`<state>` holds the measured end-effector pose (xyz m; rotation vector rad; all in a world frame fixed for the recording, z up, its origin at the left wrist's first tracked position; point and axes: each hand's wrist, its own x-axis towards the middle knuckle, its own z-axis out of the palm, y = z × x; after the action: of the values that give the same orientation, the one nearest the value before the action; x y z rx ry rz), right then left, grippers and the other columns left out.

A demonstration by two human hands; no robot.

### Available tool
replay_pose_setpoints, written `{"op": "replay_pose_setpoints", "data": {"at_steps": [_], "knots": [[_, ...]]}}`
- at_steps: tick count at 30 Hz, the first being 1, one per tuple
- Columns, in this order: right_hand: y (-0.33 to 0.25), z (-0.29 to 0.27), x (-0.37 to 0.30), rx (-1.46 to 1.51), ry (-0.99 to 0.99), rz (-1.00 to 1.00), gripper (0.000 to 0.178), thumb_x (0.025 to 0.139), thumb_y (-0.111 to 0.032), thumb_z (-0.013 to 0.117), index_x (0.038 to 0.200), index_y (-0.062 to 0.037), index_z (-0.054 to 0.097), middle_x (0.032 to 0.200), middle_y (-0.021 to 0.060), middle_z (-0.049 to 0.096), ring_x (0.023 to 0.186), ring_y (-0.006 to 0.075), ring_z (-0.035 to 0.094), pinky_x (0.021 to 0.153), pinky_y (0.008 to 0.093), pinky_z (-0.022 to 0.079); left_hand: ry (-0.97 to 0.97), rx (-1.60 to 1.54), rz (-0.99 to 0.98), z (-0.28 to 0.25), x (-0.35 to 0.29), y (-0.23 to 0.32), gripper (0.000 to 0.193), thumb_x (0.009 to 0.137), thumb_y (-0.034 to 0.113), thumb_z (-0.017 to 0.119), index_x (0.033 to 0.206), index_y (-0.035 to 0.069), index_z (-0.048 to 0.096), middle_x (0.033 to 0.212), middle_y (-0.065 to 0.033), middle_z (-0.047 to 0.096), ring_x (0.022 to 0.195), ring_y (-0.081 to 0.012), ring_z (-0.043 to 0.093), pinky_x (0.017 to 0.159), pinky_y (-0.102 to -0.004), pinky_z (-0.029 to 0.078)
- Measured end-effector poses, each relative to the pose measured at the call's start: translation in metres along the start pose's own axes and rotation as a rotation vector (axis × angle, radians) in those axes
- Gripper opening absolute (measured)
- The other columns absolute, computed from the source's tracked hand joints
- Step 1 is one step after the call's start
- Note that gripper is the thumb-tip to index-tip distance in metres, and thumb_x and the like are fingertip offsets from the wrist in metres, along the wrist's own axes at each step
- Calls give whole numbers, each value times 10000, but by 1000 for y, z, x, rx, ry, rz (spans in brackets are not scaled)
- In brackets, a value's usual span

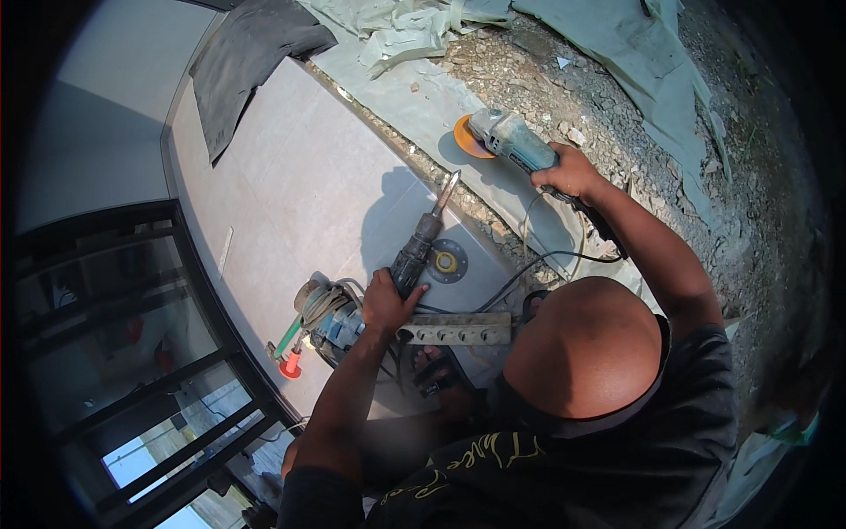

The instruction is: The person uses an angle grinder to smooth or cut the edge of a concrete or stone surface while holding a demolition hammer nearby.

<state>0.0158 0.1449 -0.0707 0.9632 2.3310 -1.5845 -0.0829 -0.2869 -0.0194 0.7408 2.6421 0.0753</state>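
My left hand [388, 300] is wrapped round the black barrel of a demolition hammer [418, 242]. Its metal chisel points up and away, over the edge of the tiled floor, and its blue-green body lies behind my wrist. In my right hand [571, 173] is a blue-green angle grinder [522, 144], gripped by its rear body. The grinder's orange disc [476, 137] faces left, above a pale sheet. Beside the hammer's barrel, a round grey disc with a yellow centre [448, 261] rests on the tiles.
A multi-socket power strip [458, 333] lies close to my legs, with black cables [507, 295] around it. Left of the hammer are a green-handled tool [288, 335] and a red-guarded chisel [290, 362]. Rubble [520, 79] and sheeting [617, 53] border the tiled floor [291, 159]; a dark-framed glass door stands left.
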Motion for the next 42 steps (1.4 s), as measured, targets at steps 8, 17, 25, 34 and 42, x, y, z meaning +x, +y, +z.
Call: {"op": "replay_pose_setpoints", "data": {"at_steps": [8, 17, 25, 34, 42], "knots": [[38, 20, -38, 309, 50, 43, 747, 644, -347, 867, 1275, -7, 660, 1030, 171, 741, 923, 258, 719, 857, 350, 549, -107, -62, -165, -7, 14, 2, 702, 705, 425, 858, 1197, -13, 616, 1021, -285, 731, 990, -437, 717, 862, -492, 565], [52, 30, -73, 268, 191, -19, 727, 673, -345, 865, 1288, -30, 639, 1032, 182, 740, 941, 275, 725, 874, 376, 549, -355, -111, -16, -46, 13, -10, 599, 638, 321, 884, 1097, -19, 703, 1020, -250, 745, 958, -397, 726, 850, -449, 568], [44, 25, -99, 301, 134, -19, 657, 710, -268, 863, 1277, -28, 633, 1023, 138, 725, 923, 219, 696, 847, 349, 545, -777, -290, -96, -91, 54, -10, 333, 646, 122, 812, 937, -2, 709, 754, -71, 690, 640, -160, 674, 597, -311, 541], [67, 23, -134, 278, 206, 17, 638, 705, -229, 870, 1252, -7, 631, 1011, 113, 718, 904, 193, 681, 841, 341, 545, -1040, -197, -207, -106, 109, 10, 289, 664, 98, 785, 904, -16, 671, 717, -91, 692, 614, -184, 705, 540, -337, 549], [81, 38, -138, 2, 160, 217, 924, 650, -393, 868, 1401, 47, 556, 1105, 277, 725, 1033, 366, 724, 921, 407, 551, -1110, -268, -265, -97, 127, -9, 269, 667, 111, 799, 878, -24, 702, 758, -100, 704, 606, -208, 704, 546, -353, 565]]}}
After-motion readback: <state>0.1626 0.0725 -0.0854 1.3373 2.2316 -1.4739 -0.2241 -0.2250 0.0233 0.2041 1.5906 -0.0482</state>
